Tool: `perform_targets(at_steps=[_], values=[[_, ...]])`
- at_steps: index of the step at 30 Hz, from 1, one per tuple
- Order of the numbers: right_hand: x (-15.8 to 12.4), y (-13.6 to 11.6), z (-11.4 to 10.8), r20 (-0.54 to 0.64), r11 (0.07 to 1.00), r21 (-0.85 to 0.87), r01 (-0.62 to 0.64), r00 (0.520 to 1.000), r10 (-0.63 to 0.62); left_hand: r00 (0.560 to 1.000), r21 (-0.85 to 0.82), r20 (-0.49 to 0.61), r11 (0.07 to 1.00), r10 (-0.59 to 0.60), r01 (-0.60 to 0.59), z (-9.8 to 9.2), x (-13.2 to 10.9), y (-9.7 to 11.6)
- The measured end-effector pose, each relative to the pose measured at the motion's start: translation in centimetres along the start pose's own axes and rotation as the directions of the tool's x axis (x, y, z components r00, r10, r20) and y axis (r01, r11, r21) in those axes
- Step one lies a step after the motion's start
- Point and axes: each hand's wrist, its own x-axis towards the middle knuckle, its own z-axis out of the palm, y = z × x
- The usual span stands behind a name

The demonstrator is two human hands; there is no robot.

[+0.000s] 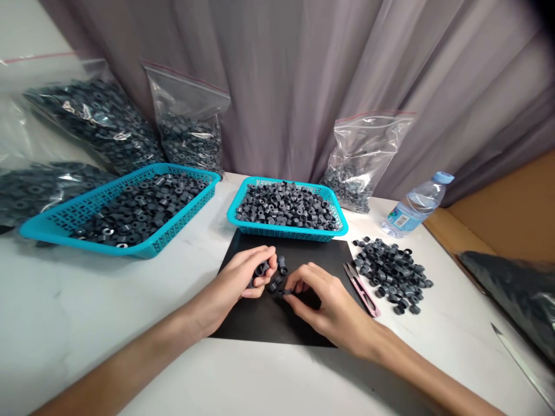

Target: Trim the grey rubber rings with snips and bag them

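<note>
Both hands rest on a black mat (260, 323) on a white table. My left hand (247, 276) is closed around a small dark grey rubber ring (261, 268). My right hand (321, 300) pinches another small grey ring (287, 293) at its fingertips. A few loose grey rings (277, 283) lie on the mat between the two hands, with one more ring (282, 266) just beyond them.
A teal basket (338, 228) of grey rings stands just behind the mat, and a larger teal basket (52, 228) to the left. A loose pile of rings (392, 271), pink thread snips (363, 292) and a water bottle (411, 209) lie right. Clear bags (191, 138) of rings lean against the curtain.
</note>
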Motion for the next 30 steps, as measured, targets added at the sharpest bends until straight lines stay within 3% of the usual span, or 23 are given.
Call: perform_targets(at_steps=[4, 7, 10, 13, 20, 26, 30], values=[[0.6, -0.6, -1.7, -0.081, 0.996, 0.087, -0.010, 0.997, 0.017, 0.998, 0.061, 0.058, 0.998, -0.035, 0.032, 0.1, -0.2, -0.2], [0.8, -1.1, -2.2, -0.149, 0.994, 0.107, 0.005, 0.989, 0.011, 0.992, -0.051, 0.038, 0.991, -0.124, 0.126, 0.8, -0.6, -0.9], [0.7, -1.5, -2.5, -0.071, 0.996, 0.086, 0.040, 0.997, -0.034, 0.967, -0.198, 0.078, 0.947, -0.241, 0.252, 1.8, -1.4, -1.4], [0.6, -1.8, -2.9, 0.007, 0.993, 0.113, 0.047, 0.999, -0.048, 0.951, -0.275, 0.162, 0.913, -0.265, 0.302, 2.5, -2.1, -1.4], [0.6, -1.4, -3.9, -0.001, 0.989, 0.151, 0.000, 1.000, 0.000, 0.955, -0.295, 0.148, 0.910, -0.256, 0.290, 2.3, -1.8, -1.1], [0.7, -0.9, -3.9, -0.131, 0.997, 0.076, 0.005, 0.991, 0.005, 0.966, -0.243, 0.125, 0.937, -0.226, 0.250, 2.0, -1.5, -1.5], [0.9, -0.9, -3.9, -0.096, 0.996, 0.092, 0.005, 0.995, 0.004, 0.968, -0.247, 0.143, 0.939, -0.208, 0.238, 2.0, -1.7, -1.6]])
